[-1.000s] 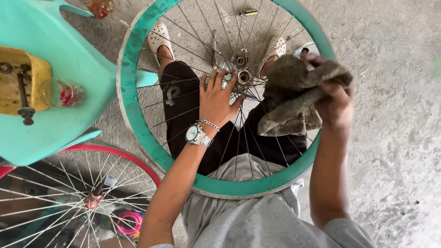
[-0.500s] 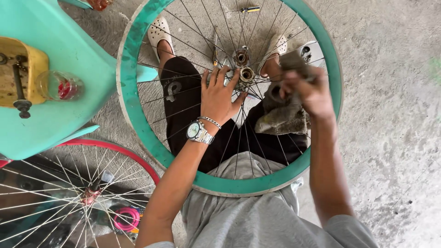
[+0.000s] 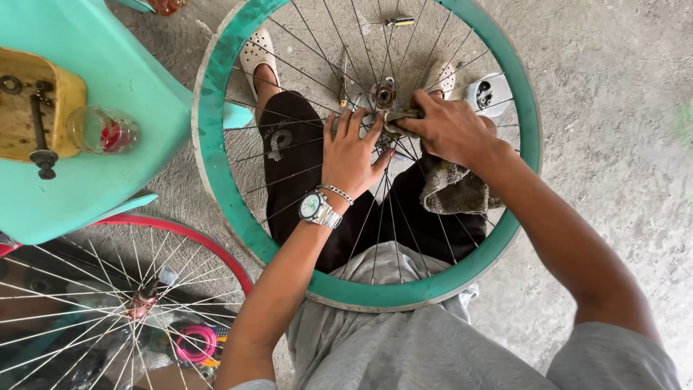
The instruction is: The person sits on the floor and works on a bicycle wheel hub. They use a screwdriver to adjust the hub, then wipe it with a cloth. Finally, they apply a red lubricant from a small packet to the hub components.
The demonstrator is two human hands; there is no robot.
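Green-rimmed wheel (image 3: 216,155) lies flat over the lap, thin steel spokes, rusty hub (image 3: 384,94) at centre. Left hand (image 3: 351,153) spread open on spokes beside hub. Right hand (image 3: 449,130) closed on grimy rag (image 3: 453,189), pressing it against hub.

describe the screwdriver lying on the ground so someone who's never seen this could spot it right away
Start at the big teal-rimmed wheel that fills the middle of the view. Look through its spokes to the top, beyond the hub and between the two white shoes: the small screwdriver lies flat on the grey concrete. Its yellow-and-dark handle sets it apart from the white round part farther right.
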